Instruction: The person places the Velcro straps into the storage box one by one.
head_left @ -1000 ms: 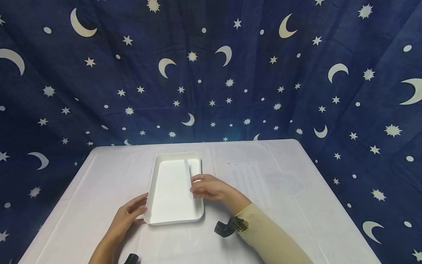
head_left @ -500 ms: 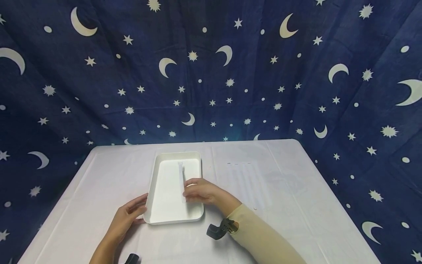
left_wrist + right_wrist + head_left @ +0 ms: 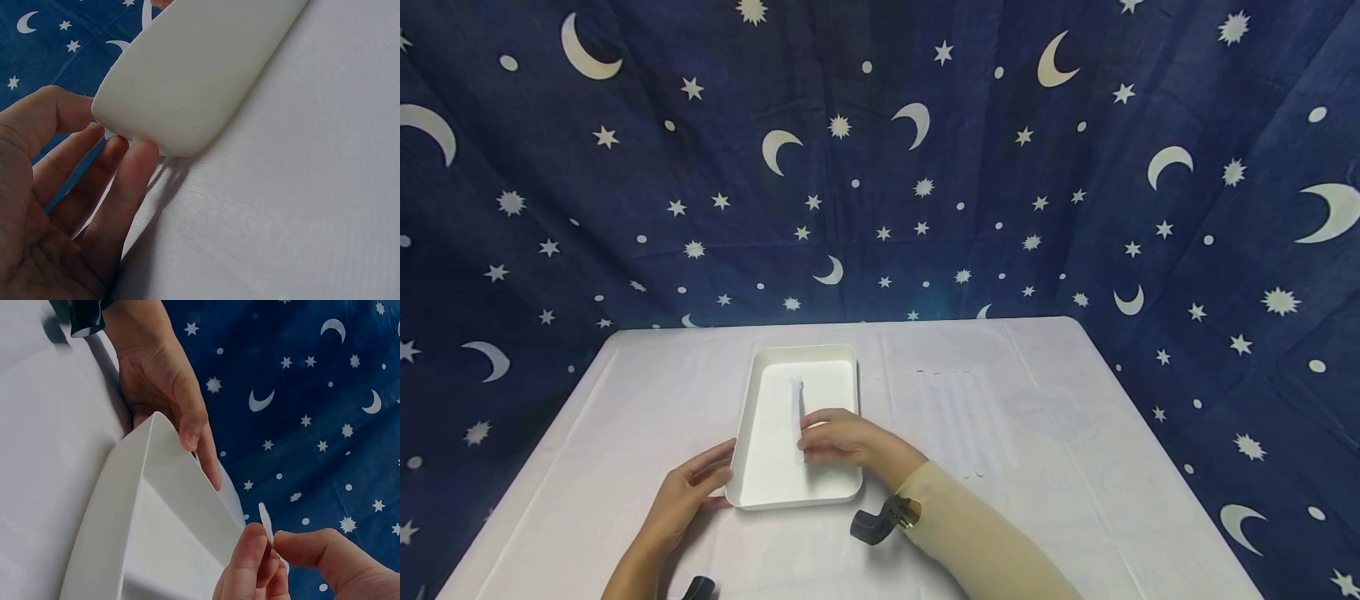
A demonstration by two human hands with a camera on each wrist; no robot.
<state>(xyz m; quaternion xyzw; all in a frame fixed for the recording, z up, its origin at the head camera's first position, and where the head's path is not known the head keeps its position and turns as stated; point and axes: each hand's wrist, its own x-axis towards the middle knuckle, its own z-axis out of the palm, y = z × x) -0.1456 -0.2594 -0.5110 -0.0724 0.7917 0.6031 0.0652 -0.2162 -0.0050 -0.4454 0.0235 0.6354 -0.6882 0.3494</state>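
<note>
A white rectangular tray (image 3: 775, 498) lies on the covered table. My left hand (image 3: 681, 496) steadies its left side; in the left wrist view the fairly straight fingers (image 3: 122, 194) touch the outside of the tray's corner. My right hand (image 3: 838, 440) is over the tray. Between thumb and fingers it pinches the lower part of a long, thin white strip (image 3: 797, 408), which points away from me. The right wrist view shows a narrow end of the strip (image 3: 265, 520) sticking out of the pinch. Whether the strip touches the tray floor, I cannot tell.
Several pale, see-through strips (image 3: 966, 421) lie side by side on the white tablecloth (image 3: 1075, 483), right of the tray. A dark blue curtain (image 3: 880, 167) with moons and stars hangs behind the table. Each wrist carries a black camera mount (image 3: 880, 521).
My right hand has moved left across the tray, carrying the strip from near the right wall towards the middle. The left hand and the tray have stayed in place.
</note>
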